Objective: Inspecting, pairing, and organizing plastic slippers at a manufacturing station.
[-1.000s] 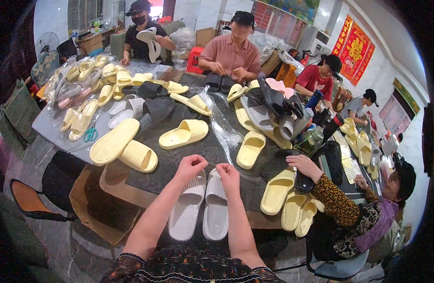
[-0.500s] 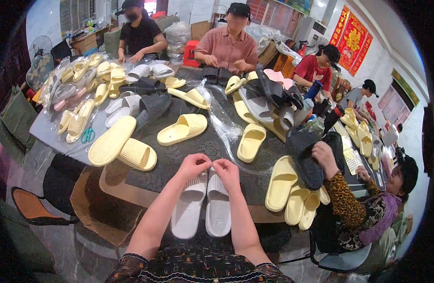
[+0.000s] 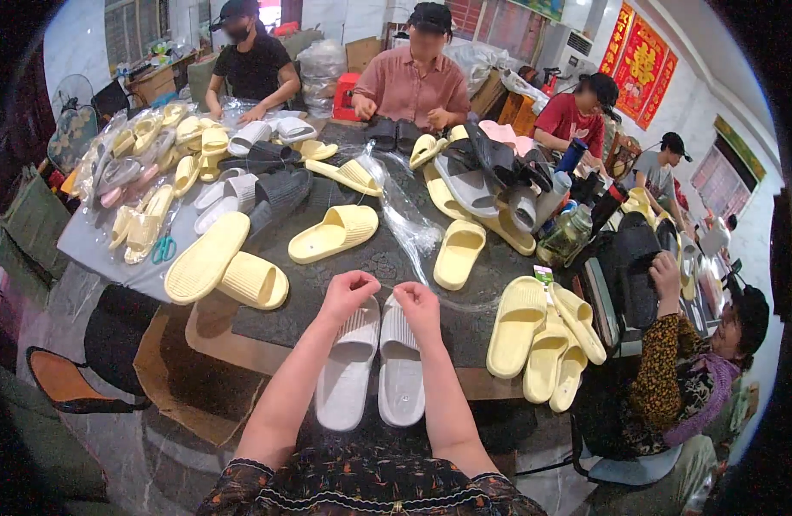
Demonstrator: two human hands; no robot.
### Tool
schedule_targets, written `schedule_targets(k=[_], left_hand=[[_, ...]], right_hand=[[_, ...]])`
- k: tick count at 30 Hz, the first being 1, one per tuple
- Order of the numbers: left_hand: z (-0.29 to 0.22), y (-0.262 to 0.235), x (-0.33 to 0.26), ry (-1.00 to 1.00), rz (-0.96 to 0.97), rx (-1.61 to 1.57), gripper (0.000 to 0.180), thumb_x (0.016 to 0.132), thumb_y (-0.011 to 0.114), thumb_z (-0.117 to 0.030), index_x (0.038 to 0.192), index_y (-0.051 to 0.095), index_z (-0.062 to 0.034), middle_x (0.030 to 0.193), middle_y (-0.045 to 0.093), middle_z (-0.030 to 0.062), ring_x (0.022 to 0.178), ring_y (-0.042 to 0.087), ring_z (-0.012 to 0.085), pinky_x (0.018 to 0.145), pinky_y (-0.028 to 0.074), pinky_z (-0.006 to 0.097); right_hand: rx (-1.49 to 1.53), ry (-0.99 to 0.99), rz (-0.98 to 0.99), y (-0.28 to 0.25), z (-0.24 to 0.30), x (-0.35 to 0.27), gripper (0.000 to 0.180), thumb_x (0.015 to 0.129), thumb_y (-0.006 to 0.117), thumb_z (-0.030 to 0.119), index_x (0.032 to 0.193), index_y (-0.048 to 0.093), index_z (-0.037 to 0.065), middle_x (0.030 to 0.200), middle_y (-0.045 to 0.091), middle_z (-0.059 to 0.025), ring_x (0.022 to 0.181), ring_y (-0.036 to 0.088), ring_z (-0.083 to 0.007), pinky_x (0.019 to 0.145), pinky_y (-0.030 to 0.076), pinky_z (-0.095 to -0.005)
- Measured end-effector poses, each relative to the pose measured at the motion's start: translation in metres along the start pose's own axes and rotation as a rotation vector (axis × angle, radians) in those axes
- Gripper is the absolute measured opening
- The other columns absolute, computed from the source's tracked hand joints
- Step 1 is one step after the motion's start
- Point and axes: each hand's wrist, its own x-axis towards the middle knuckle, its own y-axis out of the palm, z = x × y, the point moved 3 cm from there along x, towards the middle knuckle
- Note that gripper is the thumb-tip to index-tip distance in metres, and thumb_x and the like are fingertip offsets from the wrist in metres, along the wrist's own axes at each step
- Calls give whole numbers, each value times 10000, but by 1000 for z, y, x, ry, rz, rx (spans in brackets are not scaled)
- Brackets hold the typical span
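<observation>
A pair of grey slippers (image 3: 342, 387) stands side by side at the near table edge, ribbed straps at the far end. My left hand (image 3: 351, 297) is pinched just above the left slipper's strap. Over the right slipper's strap, my right hand (image 3: 419, 311) is pinched too. A narrow gap parts the fingertips, with what looks like a faint thin strand across it; what it is I cannot make out. Beyond my hands lie a yellow slipper (image 3: 334, 235) and another yellow slipper (image 3: 459, 254). To the left, a pair of yellow slippers (image 3: 208, 258) overlaps the table edge.
Yellow slippers (image 3: 516, 327) with a small tag sit to my right. Clear plastic strands (image 3: 404, 219) trail down the dark table covering (image 3: 310, 297). Teal scissors (image 3: 164, 249) lie at left, near bagged slippers. An open cardboard box (image 3: 194, 378) is below. Several co-workers surround the table.
My fingertips have drawn slightly apart. The co-worker at right has moved a black slipper rightward, away from the yellow slippers, and their small tag now shows.
</observation>
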Motion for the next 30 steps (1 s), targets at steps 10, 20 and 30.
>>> schedule_targets(k=[10,20,30], left_hand=[[4,-3,3,26,-2,-12,143,810,684,-127,888,679,-7,812,668,15,741,593,67,679,481,226],[-4,4,-2,-31,8,17,129,821,683,-135,878,670,-20,776,642,-15,706,570,58,652,468,219],[12,-3,6,73,-93,-9,130,816,681,-147,876,679,-31,776,653,-8,716,574,64,661,470,230]], right_hand=[[22,0,15,3,1,-1,138,850,669,127,926,661,12,764,594,45,672,494,-22,603,401,-178],[-24,-43,41,2,-4,-1,144,831,677,145,890,666,14,692,568,49,634,468,-26,577,401,-209],[-45,-75,-44,0,0,4,165,834,684,132,942,655,12,838,644,-13,740,562,-71,660,456,-222]])
